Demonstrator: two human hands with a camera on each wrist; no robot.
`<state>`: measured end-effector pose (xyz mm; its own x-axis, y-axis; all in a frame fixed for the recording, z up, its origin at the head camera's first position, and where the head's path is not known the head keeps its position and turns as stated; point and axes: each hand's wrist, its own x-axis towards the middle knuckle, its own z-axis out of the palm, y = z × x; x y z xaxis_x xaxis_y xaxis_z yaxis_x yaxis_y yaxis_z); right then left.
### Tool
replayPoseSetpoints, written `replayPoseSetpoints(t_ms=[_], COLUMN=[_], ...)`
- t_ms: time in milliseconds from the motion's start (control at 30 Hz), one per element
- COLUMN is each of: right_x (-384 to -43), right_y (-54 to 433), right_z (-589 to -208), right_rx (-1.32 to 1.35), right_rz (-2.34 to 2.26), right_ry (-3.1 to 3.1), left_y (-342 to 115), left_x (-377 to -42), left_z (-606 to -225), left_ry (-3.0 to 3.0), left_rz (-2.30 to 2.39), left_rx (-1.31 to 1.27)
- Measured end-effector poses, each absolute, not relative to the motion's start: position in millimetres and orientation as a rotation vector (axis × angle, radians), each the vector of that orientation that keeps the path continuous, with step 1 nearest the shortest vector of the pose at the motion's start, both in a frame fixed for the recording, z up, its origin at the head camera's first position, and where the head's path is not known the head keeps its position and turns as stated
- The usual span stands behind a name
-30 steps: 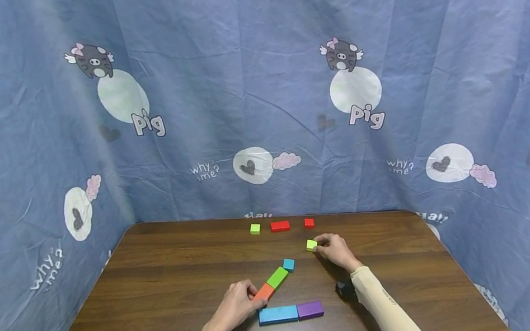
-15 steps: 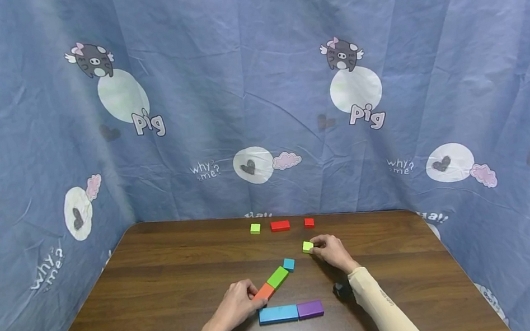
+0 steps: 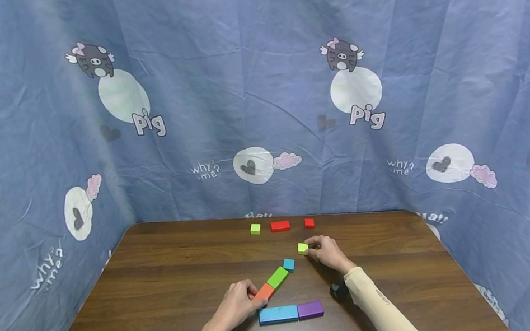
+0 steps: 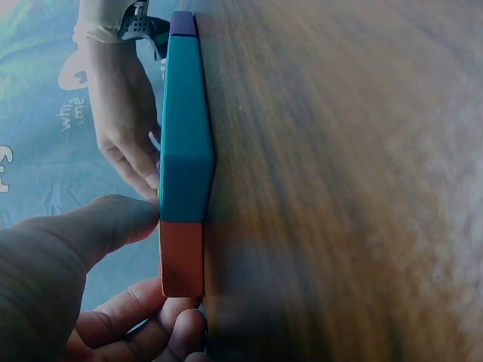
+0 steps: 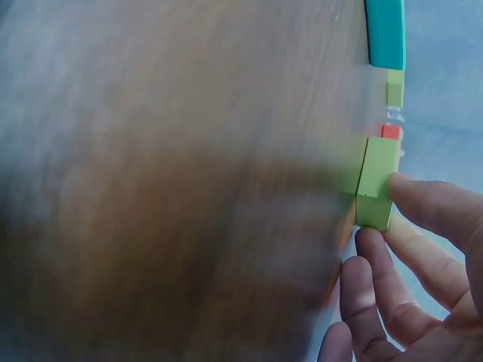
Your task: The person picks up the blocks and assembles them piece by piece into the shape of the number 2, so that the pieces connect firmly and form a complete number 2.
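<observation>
My left hand [image 3: 237, 304] grips the orange block [image 3: 265, 292] between thumb and fingers. End to end with it, a green block [image 3: 278, 278] slants away toward a small blue cube [image 3: 289, 265] at its far corner. Just below, a long blue block [image 3: 278, 314] lies joined to a purple block [image 3: 310, 309]. My right hand [image 3: 326, 251] pinches a yellow-green cube [image 3: 302, 248], right of and beyond the blue cube and apart from it. In the right wrist view this cube [image 5: 377, 181] sits on the table between thumb and fingertips.
Along the back of the wooden table [image 3: 161, 293] stand another yellow-green cube [image 3: 256, 229], a red block [image 3: 280, 226] and a red cube [image 3: 309, 223], spaced apart. A blue patterned cloth [image 3: 246, 106] hangs behind the table and at its sides.
My right hand has slid the yellow-green cube leftward and slightly nearer, toward the blue cube. The left hand and the orange block have stayed in place.
</observation>
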<state>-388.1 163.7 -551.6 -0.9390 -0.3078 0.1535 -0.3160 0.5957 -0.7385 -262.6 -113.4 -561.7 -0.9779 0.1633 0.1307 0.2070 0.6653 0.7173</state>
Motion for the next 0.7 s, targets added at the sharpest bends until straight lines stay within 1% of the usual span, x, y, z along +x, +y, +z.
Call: replayPoseSetpoints(t_ms=[700], right_x=[-386.6], right_y=[149.7], right_z=[-554.0], right_rx=[0.662], right_rz=[1.246], right_ry=[-2.799], left_y=[-113.6], left_x=[-262.4], left_z=[-561.3], left_ry=[-2.823], left_rz=[-1.236], left_rx=[-0.318])
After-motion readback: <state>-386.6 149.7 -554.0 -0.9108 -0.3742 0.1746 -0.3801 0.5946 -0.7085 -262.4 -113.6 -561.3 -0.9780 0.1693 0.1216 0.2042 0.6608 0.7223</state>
